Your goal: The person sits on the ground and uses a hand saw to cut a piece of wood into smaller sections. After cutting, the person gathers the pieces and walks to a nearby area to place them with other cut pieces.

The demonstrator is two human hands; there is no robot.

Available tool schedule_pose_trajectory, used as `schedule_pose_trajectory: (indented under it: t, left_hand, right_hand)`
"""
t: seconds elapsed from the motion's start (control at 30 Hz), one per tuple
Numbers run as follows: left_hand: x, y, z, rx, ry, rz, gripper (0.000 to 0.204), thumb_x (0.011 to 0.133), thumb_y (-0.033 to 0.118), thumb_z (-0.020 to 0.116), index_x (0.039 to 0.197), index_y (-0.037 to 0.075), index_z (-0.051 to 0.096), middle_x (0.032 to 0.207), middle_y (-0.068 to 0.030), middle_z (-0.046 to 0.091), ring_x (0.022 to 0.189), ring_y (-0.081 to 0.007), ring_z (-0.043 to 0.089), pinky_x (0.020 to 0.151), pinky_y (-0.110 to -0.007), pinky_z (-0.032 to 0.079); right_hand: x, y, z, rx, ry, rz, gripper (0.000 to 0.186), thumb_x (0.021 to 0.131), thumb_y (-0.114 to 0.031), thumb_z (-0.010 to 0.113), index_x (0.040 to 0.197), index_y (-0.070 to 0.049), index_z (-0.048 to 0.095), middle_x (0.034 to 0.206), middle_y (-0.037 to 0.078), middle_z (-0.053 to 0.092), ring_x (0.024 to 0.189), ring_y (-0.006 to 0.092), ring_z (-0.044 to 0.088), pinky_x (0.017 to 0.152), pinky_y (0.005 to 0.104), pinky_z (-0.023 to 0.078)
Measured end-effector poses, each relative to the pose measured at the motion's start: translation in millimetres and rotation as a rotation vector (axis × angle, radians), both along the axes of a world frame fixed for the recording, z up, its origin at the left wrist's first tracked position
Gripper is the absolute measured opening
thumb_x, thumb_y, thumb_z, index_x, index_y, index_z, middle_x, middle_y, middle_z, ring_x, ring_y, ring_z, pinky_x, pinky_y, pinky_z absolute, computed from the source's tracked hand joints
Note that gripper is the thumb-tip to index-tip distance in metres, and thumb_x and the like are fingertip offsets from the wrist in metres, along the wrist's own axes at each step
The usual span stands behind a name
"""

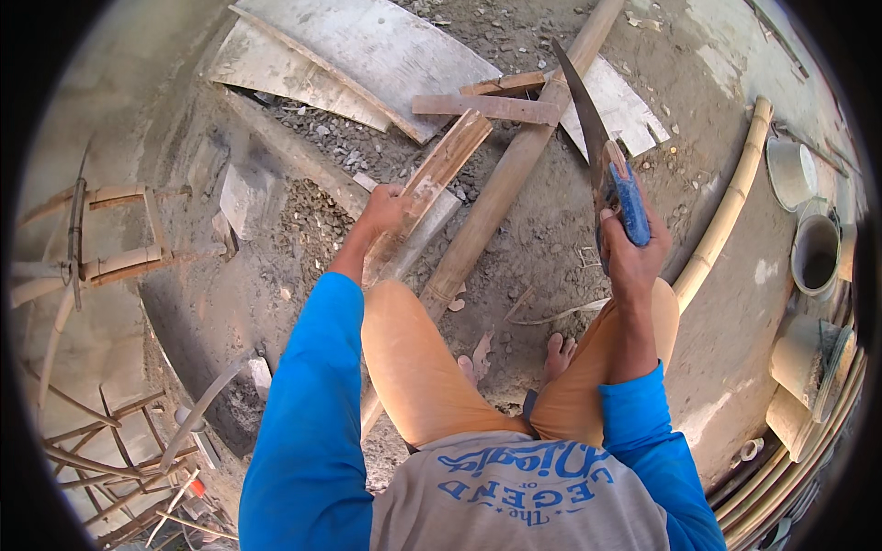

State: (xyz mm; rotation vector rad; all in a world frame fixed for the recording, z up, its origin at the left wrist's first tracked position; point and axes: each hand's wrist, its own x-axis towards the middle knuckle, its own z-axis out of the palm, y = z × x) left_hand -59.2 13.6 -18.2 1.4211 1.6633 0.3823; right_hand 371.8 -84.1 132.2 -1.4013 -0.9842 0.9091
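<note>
My right hand (636,246) is closed round the blue handle of a hand saw (585,108). The blade points up and away to the left, clear of the wood. My left hand (386,209) grips a short split bamboo piece (447,158) by its left edge, and the near end of that piece reaches my left knee. Beside it, a long bamboo pole (501,190) runs diagonally from far right down between my legs. Across the pole lies a short flat wooden strip (487,107), with another wood piece (503,84) just behind it.
Large pale boards (358,57) lie on the rubble at the far left. To the right are a curved bamboo pole (732,207), grey buckets (816,253) and bundled poles (795,487). Bamboo frames (110,243) and sticks (115,450) stand at the left, with a low trench between.
</note>
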Motion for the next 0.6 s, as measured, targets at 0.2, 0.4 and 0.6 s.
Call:
schedule_pose_trajectory:
  t: [0.2, 0.4, 0.6]
  left_hand:
    - [29.7, 1.3, -12.3, 0.124, -0.309, 0.229, 0.016, 0.081, 0.013, 0.062, 0.077, -0.002, 0.064, 0.074, -0.0046, 0.057, 0.066, -0.017, 0.047, 0.063, -0.037, 0.041]
    - [-2.5, 5.3, -27.3, 0.014, -0.346, 0.071, 0.022, 0.083, 0.016, 0.059, 0.079, -0.003, 0.068, 0.077, -0.0072, 0.064, 0.071, -0.0181, 0.052, 0.071, -0.036, 0.045]
    - [32.0, 2.7, -13.4, 0.134, -0.115, 0.073, 0.023, 0.085, 0.02, 0.064, 0.086, -0.002, 0.072, 0.08, -0.0145, 0.069, 0.077, -0.0225, 0.061, 0.075, -0.036, 0.048]
  right_hand:
    - [7.0, -2.1, -4.6, 0.001, -0.051, 0.003, 0.059, 0.086, -0.001, 0.07, 0.145, 0.0, 0.061, 0.092, -0.001, 0.067, 0.075, 0.0042, 0.057, 0.068, 0.0208, 0.047]
    - [-2.1, -4.5, 6.9, -0.033, -0.023, 0.045, 0.059, 0.086, -0.001, 0.07, 0.145, -0.002, 0.062, 0.092, -0.003, 0.067, 0.073, 0.0041, 0.055, 0.068, 0.0214, 0.047]
    - [-3.2, -6.4, 1.3, -0.033, -0.046, 0.039, 0.059, 0.085, -0.001, 0.071, 0.143, -0.002, 0.063, 0.095, -0.002, 0.068, 0.075, 0.004, 0.055, 0.07, 0.021, 0.047]
